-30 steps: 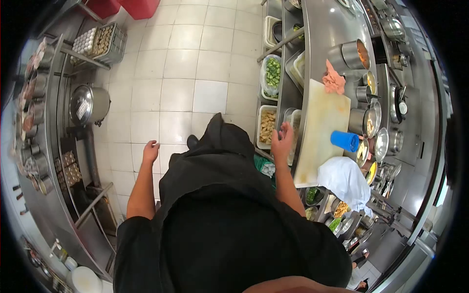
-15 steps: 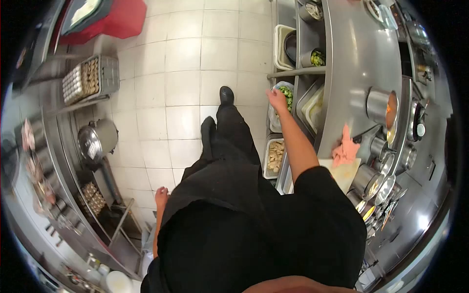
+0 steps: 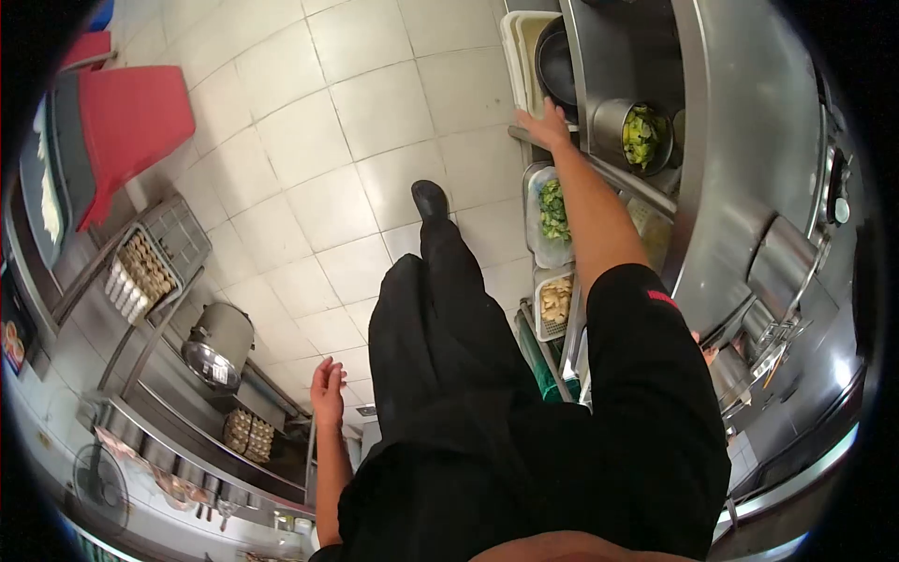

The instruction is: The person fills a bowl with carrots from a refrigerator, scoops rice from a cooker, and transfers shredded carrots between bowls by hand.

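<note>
pale square-tiled floor [image 3: 375, 187]; steel counter [image 3: 749, 112] right; steel shelving [image 3: 201, 431] left.

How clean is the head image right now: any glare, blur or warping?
Head view: fisheye warping curves the tiled floor, corners black; head view: pale glare on the steel counter; head view: right hand slightly soft, lower-left edge hazy.

Red bin [image 3: 139, 126], grey crate [image 3: 184, 236], eggs [image 3: 139, 273], tiled floor [image 3: 286, 150]

bright indoor light | glare on steel counter [image 3: 749, 122] | curved edges, black corners | hands slightly blurred
</note>
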`<state>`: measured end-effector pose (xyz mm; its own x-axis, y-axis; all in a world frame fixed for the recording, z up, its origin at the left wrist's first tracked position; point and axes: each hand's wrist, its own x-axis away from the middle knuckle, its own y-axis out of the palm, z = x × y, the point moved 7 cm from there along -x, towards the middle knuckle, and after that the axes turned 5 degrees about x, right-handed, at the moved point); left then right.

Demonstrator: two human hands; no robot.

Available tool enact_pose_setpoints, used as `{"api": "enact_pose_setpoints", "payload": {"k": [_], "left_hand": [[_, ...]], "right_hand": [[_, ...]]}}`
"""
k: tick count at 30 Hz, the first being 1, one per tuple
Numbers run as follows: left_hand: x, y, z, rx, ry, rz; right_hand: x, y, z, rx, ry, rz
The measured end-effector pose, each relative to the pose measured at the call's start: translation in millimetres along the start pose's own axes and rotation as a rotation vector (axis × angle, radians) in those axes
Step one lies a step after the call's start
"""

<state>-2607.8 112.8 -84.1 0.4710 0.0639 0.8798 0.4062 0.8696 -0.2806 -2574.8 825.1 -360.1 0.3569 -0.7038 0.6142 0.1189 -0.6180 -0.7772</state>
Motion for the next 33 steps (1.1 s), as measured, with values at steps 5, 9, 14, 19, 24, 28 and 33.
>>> {"api": "enact_pose_setpoints", "payload": {"k": [5,9,14,19,24,28,33], "left_hand": [[-18,-7,-60,-0.111,-0.146,-0.041],[-12,-26,-96,-0.093,-0.291,-0.014],[-7,-28,-85,-0.013,-0.364,0.039],[-12,-13,-47,-0.045,-0.277,0.002],[-19,-5,-15,-0.095,-0.154,-0.061],[-14,0,33,-0.137,-0.044,-0.049],[-2,-2,85,-0.139,0.13,-0.091]], "right_hand": [[-60,-10,-1,0.041,0.147,0.003],[-92,1,7,0.144,0.21,-0.093],[-118,11,26,0.181,0.145,-0.034],[-96,-11,14,0.118,0.083,0.096],[0,-38,-44,0.058,0.021,0.308],[81,-28,-83,-0.081,-0.239,0.383],[231,-6,-109,-0.239,-0.481,0.384]]}}
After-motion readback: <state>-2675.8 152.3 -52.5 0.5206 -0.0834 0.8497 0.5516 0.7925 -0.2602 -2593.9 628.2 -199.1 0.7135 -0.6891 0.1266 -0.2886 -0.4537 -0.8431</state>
